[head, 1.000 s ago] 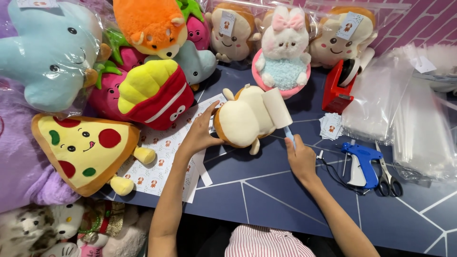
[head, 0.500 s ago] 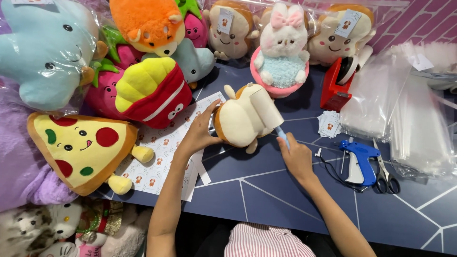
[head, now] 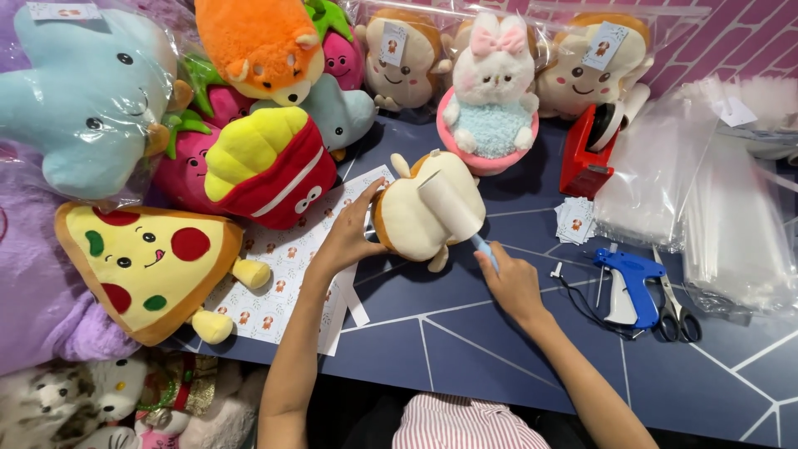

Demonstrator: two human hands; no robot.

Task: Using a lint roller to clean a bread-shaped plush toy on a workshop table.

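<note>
Right hand (head: 511,283) closed around the light-blue handle of a white lint roller (head: 453,208), roller drum pressed on the back of a cream-and-tan toast-shaped plush toy (head: 420,218). Left hand (head: 349,237) fingers spread, pressing the plush's left side to steady it; not a full grip, more a brace. Plush lies on its side on the dark blue table (head: 465,349) with white line pattern, roughly centre, just in front of a white bunny plush in a pink cup (head: 489,91).

Step, as I judge it: cleaning lint off the plush surface with the roller. Next move likely calls for keeping the toy held firm and turning it so an uncleaned face meets the drum.

Around: white sheet of small printed stickers (head: 287,266) under the left forearm, touching the plush's near edge. Pizza-slice plush (head: 150,262) and red fries-box plush (head: 266,170) to the left. Bagged plushes along the back row. Red tape dispenser (head: 590,150) right of the bunny, small tag cards (head: 575,220) beside it. Blue tagging gun (head: 628,283) and scissors (head: 673,308) lie well apart to the right, next to a stack of clear plastic bags (head: 706,191).
</note>
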